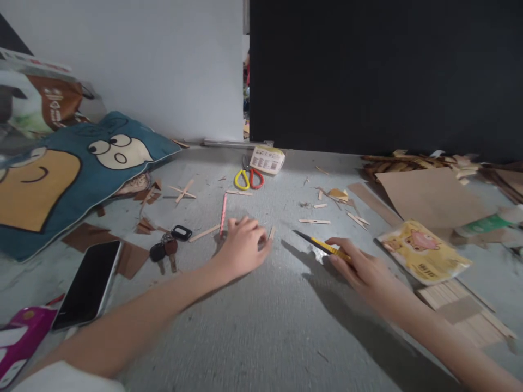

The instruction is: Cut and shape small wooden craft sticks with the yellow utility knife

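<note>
My right hand point(359, 267) is wrapped around a yellow utility knife point(327, 246), its dark blade pointing left and held a little above the table. Left of it, my left hand point(245, 245) rests low on the table with its fingers curled. A short end of a wooden craft stick point(272, 233) shows at its thumb side; the fingers hide the rest. Just beyond that hand lies a pink twisted stick point(223, 213). Another craft stick point(204, 234) lies to its left, and scissors point(249, 178) with yellow and red handles lie farther back.
Keys point(165, 249), a phone point(87, 286) and a blue cushion point(118, 158) are on the left. A yellow packet point(423, 251), a bundle of craft sticks point(466, 310) and cardboard point(429, 193) are on the right. Stick scraps point(314, 221) lie beyond the knife. Panels point(384, 76) stand behind.
</note>
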The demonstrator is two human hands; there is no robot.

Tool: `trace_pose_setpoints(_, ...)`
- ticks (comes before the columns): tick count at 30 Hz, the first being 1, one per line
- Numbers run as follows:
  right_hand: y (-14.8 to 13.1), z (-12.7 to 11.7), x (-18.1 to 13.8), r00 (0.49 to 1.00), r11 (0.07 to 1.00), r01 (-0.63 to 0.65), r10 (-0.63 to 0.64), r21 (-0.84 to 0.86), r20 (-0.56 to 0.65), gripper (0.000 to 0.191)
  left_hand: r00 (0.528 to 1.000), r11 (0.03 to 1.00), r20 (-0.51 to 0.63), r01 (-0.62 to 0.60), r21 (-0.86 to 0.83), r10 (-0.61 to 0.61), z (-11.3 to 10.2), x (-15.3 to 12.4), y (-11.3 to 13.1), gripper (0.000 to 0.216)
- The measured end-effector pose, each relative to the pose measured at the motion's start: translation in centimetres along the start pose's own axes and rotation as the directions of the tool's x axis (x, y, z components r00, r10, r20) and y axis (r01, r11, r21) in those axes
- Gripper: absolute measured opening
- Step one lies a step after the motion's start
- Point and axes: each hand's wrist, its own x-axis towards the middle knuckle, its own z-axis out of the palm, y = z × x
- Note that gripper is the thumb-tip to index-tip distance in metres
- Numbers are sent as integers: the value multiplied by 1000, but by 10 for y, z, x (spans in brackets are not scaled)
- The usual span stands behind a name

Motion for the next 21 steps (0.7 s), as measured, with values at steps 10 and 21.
trace_pose_setpoints(10, -4, 19, -13, 980, 996, 85, -76, 38, -184, 33, 996, 990, 89, -35, 137, 23, 1, -6, -4, 26)
trace_pose_setpoints(21, -14, 32, -17, 944, 980, 197, -199, -33, -263, 45, 902, 725, 415, -204, 658, -123, -5, -11, 15, 28)
